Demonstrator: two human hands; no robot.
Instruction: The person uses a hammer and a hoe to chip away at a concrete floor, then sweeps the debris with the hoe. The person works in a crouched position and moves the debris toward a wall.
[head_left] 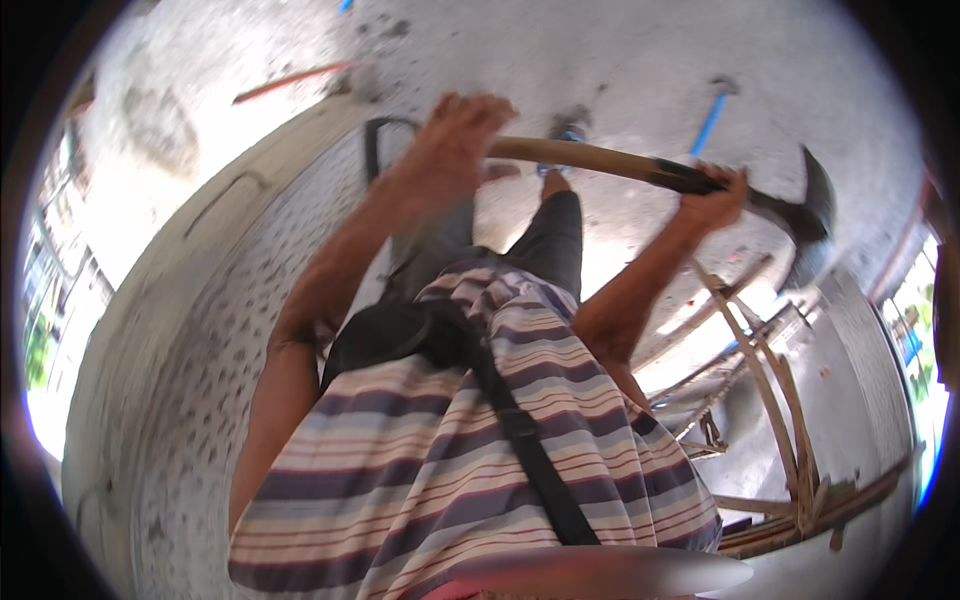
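Note:
My left hand [450, 140] grips the near end of a long wooden handle [590, 158]. My right hand [715, 195] holds the same handle farther along, close to the dark metal blade [812, 200] of a hoe-like tool. The tool is held roughly level in front of my chest, with the blade pointing right. Below it I see my striped shirt [440, 470], a black strap across it, dark trousers and one foot in a sandal [560, 135] on the concrete floor [620, 60].
A perforated grey metal panel [220, 330] with a handle runs along my left. Wooden slats and a frame [780, 420] lie at the right. A blue-handled tool [710, 115] and an orange rod [290, 82] rest on the floor ahead.

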